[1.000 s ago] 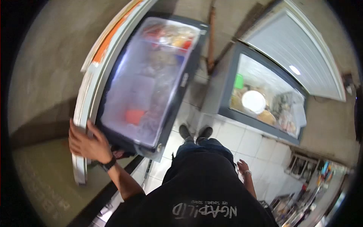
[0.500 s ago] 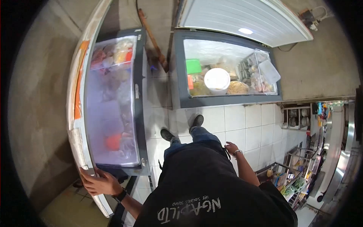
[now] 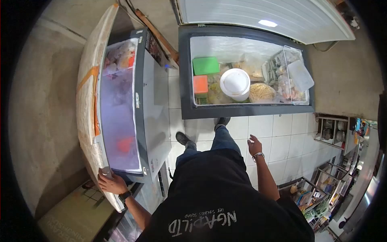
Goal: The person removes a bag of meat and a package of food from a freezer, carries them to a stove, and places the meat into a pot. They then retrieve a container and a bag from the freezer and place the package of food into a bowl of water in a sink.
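Note:
My left hand [image 3: 113,184] is closed around the front corner of a chest freezer lid [image 3: 88,94], a worn white panel with orange tape. The lid stands tilted up over the left freezer [image 3: 155,97]. Inside it are frosty mist, a blurred red item [image 3: 125,144] and bagged food [image 3: 121,56] at the far end. My right hand [image 3: 254,146] hangs free above the tiled floor, fingers loosely apart with nothing in them. Nearest to it is the second chest freezer [image 3: 246,112], its lid [image 3: 258,18] raised.
The second freezer holds a white tub [image 3: 235,83], a green box [image 3: 205,65], an orange box [image 3: 200,84], bagged fries [image 3: 262,92] and a wire basket [image 3: 287,76]. A wooden pole [image 3: 157,34] leans between the freezers. Shelves with goods [image 3: 318,197] stand at right.
The left freezer's lid has tipped further over its opening, with my left hand still on it. My right hand has moved out from my side. The view has shifted, showing more of the left freezer's front.

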Demonstrator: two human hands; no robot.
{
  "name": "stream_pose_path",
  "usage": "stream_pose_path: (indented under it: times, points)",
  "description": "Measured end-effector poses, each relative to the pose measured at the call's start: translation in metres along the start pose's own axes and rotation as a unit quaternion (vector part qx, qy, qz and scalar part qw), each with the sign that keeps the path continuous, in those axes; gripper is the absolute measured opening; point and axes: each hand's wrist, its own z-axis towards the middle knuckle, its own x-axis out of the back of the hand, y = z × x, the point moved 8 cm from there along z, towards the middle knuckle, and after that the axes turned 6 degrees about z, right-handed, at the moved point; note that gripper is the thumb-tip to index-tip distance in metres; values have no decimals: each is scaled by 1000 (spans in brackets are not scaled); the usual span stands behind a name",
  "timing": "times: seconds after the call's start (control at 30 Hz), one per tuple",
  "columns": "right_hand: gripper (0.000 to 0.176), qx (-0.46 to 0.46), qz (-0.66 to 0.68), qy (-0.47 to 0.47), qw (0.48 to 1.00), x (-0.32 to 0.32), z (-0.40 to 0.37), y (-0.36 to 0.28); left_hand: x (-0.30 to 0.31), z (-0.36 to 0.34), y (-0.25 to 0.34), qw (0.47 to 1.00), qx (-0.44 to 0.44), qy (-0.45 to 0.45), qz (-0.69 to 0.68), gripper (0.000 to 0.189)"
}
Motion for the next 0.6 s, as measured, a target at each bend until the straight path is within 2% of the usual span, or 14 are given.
stream_pose_path:
  times: [0.07, 0.17, 0.23, 0.27, 0.3, 0.33, 0.37, 0.4, 0.47, 0.5, 0.53, 0.6]
  points:
    - [41, 12, 20, 0, 1000, 20, 24, -25, 0, -6, 15, 1000, 0, -13, 11, 57]
    - [38, 97, 99, 70, 988, 63, 66, -71, -10, -19, 44, 998, 9, -52, 46, 57]
    - [38, 94, 90, 79, 988, 83, 100, -85, -37, -40, 58, 983, 44, -169, 58, 59]
    - [38, 92, 92, 69, 989, 87, 124, -86, -51, -49, 65, 978, 45, -189, 77, 61]
    - [39, 109, 83, 82, 987, 94, 146, -87, -49, -52, 89, 970, 70, -232, 11, 62]
    - [40, 124, 72, 95, 985, 99, 167, -88, -60, -58, 102, 983, 46, -160, -83, 64]
    - [40, 121, 72, 84, 986, 99, 190, -90, -61, -58, 138, 988, -6, -110, -109, 61]
    - [44, 86, 96, 69, 989, 98, 214, -89, -76, -62, 164, 973, -25, -69, -218, 60]
    - [47, 50, 114, 42, 991, 86, 264, -83, -62, -54, 258, 930, 20, -168, -327, 55]
    - [55, 33, 59, 25, 997, 74, 290, -77, -59, -51, 301, 924, -55, -144, -349, 51]
    - [63, 15, 4, 10, 1000, 63, 311, -71, -49, -47, 343, 925, -85, -149, -340, 50]
    - [67, 8, -44, -19, 999, 41, 341, -75, -40, -38, 420, 903, -140, -153, -376, 50]
